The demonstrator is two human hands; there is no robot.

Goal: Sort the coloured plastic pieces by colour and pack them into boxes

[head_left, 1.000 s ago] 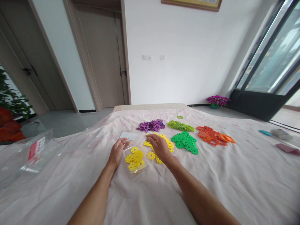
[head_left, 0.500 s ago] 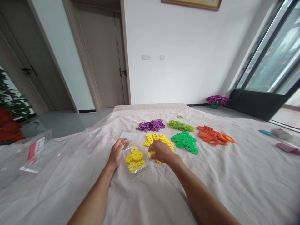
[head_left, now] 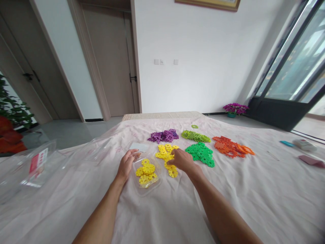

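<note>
My left hand (head_left: 126,164) grips the upper left edge of a clear plastic box (head_left: 143,193). Several yellow snowflake discs (head_left: 147,169) lie inside the box. Just right of it, a loose pile of yellow snowflake discs (head_left: 164,154) spreads on the cloth. Over the right side of that pile is my right hand (head_left: 183,160), thumb and forefinger apart, with nothing visibly held. Its other fingers are partly hidden.
Beyond lie piles of purple (head_left: 164,136), lime (head_left: 195,136), green (head_left: 200,154) and orange pieces (head_left: 228,147). A clear lid-like plastic piece (head_left: 139,147) is behind the box. Clear plastic bags (head_left: 38,166) lie left on the pale cloth (head_left: 157,220).
My right hand has shifted right, away from the box, and its thumb and forefinger have parted. Yellow discs at its fingertips no longer show beside the box. My left hand stays put.
</note>
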